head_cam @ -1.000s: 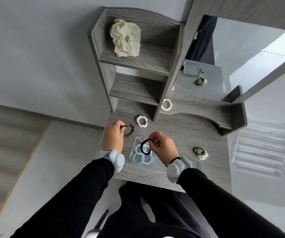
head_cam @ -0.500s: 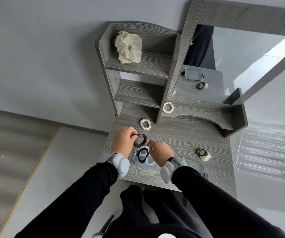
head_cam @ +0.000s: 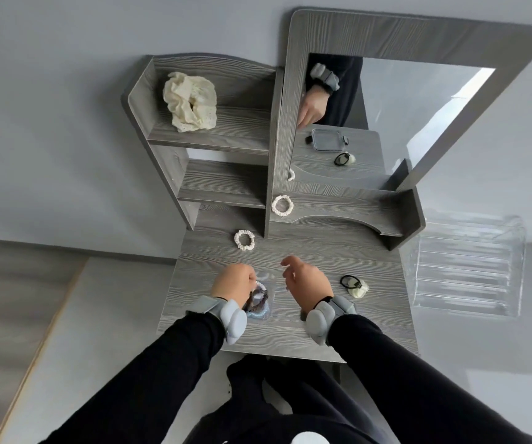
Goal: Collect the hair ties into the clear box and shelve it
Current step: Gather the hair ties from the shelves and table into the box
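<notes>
**benchwatcher:** so what just changed? half a second back both your hands were parked over the box.

**me:** yeah, my right hand [head_cam: 306,282] let go of the thin black elastic loop and it's pulled back now, fingers [head_cam: 290,261] loosely curled and holding nothing. I'd guess the loop landed in the small clear plastic box [head_cam: 263,294] near the front left of the grey wood-grain bench [head_cam: 290,334], but my left hand [head_cam: 234,282] covers most of the box, so I can't actually pick it out.

**benchwatcher:** and the left?

**me:** it's come down right over the box with the dark brown scrunchie [head_cam: 256,300]. The scrunchie sits at the box on top of the pale blue coil ties [head_cam: 256,313]. My fingers are curled, but whether they're pinching it or have released it, can't tell, they're hidden under the hand.

**benchwatcher:** what's left then?

**me:** judging by what's out: a cream ruffled scrunchie [head_cam: 244,240] on the bench just past the box, another cream ruffled scrunchie [head_cam: 282,205] on the low ledge under the mirror, and a black tie with a cream bow [head_cam: 355,285] just right of my right hand. That one's probably next for the free hand. The lid and shelving come after. The big cream fabric scrunchie [head_cam: 191,102] on the top shelf may count too.
</notes>
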Motion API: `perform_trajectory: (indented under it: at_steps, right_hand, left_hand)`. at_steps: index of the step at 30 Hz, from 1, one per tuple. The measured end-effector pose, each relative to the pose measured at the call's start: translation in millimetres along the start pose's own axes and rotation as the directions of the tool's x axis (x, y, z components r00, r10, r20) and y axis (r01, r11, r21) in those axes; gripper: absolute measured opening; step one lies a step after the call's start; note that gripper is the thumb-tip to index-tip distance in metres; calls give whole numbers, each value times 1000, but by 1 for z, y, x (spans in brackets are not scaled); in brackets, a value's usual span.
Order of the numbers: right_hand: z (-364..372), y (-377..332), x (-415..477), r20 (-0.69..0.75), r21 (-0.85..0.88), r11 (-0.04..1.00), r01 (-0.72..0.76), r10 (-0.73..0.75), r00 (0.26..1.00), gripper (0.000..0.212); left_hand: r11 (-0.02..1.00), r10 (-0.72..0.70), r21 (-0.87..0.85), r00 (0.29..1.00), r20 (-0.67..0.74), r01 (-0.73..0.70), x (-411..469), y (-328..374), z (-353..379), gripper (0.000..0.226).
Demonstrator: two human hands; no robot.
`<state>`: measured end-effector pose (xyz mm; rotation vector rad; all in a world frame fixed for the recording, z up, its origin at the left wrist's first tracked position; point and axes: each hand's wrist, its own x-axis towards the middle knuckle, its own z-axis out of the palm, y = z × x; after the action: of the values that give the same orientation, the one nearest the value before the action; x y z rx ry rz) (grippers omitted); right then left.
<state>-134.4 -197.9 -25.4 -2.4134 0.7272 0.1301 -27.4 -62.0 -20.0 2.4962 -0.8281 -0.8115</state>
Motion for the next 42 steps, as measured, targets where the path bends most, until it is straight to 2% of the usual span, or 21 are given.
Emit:
perform_trajectory:
  at_steps: [6, 14, 18, 23, 26, 30, 34, 39, 42]
  right_hand:
    - [-15, 9, 20, -18, 6, 1000, -31, 31, 999, 24]
    - [-36, 4, 68, -76, -38, 999, 16, -19, 997, 25]
    - [-41, 1, 94, -87, -77, 995, 62, -69, 994, 23]
    - [-41, 2, 124, -37, -141, 988, 66, -72, 997, 30]
    - [-42, 3, 137, -25, -177, 982, 59, -65, 998, 33]
    - [-43, 1, 148, -6, -170, 984, 48, -50, 999, 31]
    - [-38, 3, 148, -34, -188, 982, -2, -4, 999, 19]
    - [-33, 1, 134, -13, -151, 989, -5, 3, 1000, 11]
    - [-26, -2, 121, -95, -112, 992, 54, -64, 993, 12]
  left_hand:
    - [999, -6, 31, 989, -150, 11, 22, 9, -13, 14]
    - [995, -52, 72, 981, -185, 67, 72, 6, -21, 16]
    - [987, -91, 123, 987, -135, 108, 89, 2, -19, 18]
    - [966, -191, 173, 981, -19, 191, 121, -11, -7, 26]
    - [962, -217, 170, 976, -6, 215, 134, -15, 0, 25]
    - [959, -218, 188, 976, 10, 212, 140, -23, 3, 38]
    - [964, -227, 159, 971, 74, 213, 139, -29, 3, 25]
    - [970, -194, 158, 979, 62, 182, 128, -35, -9, 19]
    - [987, -119, 106, 992, -32, 122, 120, -31, -16, 21]
